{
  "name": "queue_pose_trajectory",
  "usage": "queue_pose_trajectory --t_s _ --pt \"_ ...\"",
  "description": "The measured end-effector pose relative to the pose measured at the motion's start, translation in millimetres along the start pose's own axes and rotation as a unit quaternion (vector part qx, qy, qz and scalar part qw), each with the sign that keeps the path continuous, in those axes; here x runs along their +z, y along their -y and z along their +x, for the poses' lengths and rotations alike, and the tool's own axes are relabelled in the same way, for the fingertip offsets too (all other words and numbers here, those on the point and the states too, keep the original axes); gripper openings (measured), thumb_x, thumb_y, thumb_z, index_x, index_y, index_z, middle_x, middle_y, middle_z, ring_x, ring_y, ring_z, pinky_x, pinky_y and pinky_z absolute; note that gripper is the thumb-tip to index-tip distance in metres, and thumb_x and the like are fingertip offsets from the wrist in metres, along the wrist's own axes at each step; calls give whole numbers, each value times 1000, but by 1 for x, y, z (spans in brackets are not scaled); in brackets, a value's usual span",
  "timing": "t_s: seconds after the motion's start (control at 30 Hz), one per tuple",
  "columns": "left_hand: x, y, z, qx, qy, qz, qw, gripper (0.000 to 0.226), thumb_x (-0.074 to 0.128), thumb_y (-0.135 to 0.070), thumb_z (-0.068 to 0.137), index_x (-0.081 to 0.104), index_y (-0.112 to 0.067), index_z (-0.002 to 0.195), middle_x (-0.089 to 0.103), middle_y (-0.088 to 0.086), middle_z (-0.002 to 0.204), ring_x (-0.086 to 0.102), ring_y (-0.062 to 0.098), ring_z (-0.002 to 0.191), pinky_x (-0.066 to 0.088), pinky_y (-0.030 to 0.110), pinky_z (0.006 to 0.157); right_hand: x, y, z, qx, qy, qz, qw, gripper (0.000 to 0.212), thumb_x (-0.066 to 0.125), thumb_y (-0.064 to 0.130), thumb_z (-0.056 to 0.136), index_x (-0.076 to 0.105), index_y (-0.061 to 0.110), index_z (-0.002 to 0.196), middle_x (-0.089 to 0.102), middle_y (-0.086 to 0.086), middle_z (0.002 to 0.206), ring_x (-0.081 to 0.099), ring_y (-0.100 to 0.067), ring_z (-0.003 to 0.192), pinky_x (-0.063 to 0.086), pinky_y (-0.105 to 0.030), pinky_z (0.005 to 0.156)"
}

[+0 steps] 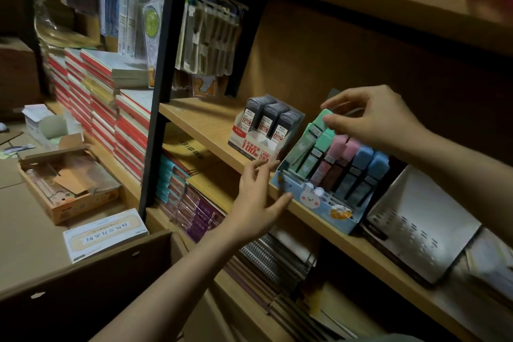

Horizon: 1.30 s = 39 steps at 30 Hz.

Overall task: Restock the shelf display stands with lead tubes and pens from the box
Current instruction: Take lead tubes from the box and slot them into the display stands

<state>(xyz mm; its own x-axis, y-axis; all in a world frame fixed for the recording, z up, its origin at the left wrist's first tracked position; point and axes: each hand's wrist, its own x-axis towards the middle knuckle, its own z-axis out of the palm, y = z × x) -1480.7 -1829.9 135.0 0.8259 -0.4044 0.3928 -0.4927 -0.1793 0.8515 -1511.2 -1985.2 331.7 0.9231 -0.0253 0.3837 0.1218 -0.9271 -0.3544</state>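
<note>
Your left hand (256, 197) is nearest, fingers spread and loose, the fingertips touching the front corner of the pale blue cardboard display stand with the rabbit face (319, 197), probably to steady it on the wooden shelf (200, 122). Your right hand (369, 116) pinches the top of a mint-green lead tube (319, 126), tilted in the stand's back row beside pink and blue ones.

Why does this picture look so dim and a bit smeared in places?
Head view: the light is low, so the shelf's back recess is nearly black. The right hand at the mint tube is slightly motion-blurred, as is the white rack. The wide lens bends the black post and tilts the shelves. The left hand looks sharper.
</note>
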Motion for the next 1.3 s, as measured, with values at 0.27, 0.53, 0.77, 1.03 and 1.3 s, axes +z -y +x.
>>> queue_pose_trajectory --t_s 0.27,0.53,0.77,1.03,1.3 --pt "4 19 -7 83 48 122 988 73 53 -46 94 14 -29 153 7 -11 158 15 10 145 31 33 116 8 -12 0 19 7 -30 999 11 76 25 83 73 31 92 72 7 87 68 -9 84 58 -40 86" --pt "3 28 -10 100 56 156 981 69 49 -45 97 12 -33 154 2 -11 161 13 11 147 30 31 115 19 -17 7 10 -34 -81 996 13 78 30 80 76 32 94 70 16 80 64 3 79 54 -21 73" --pt "2 27 -10 107 58 180 976 70 48 -41 98 6 -35 154 -3 -17 159 14 12 147 34 29 112 18 -16 11 3 -18 -127 992 15 76 33 82 76 33 96 69 16 80 63 -19 101 51 -45 94" --pt "2 26 -11 119 53 198 972 75 52 -37 97 5 -33 155 -2 -12 161 12 14 147 34 29 113 26 -10 16 -15 -36 -134 990 14 77 29 82 77 29 96 64 17 74 57 7 72 40 0 60" --pt "1 29 -11 127 55 200 970 84 59 -27 93 3 -34 155 -5 -12 161 7 13 148 35 25 110 50 -6 4 -31 -62 -143 987 20 74 22 86 76 15 105 74 -2 95 60 -5 80 43 -12 72"
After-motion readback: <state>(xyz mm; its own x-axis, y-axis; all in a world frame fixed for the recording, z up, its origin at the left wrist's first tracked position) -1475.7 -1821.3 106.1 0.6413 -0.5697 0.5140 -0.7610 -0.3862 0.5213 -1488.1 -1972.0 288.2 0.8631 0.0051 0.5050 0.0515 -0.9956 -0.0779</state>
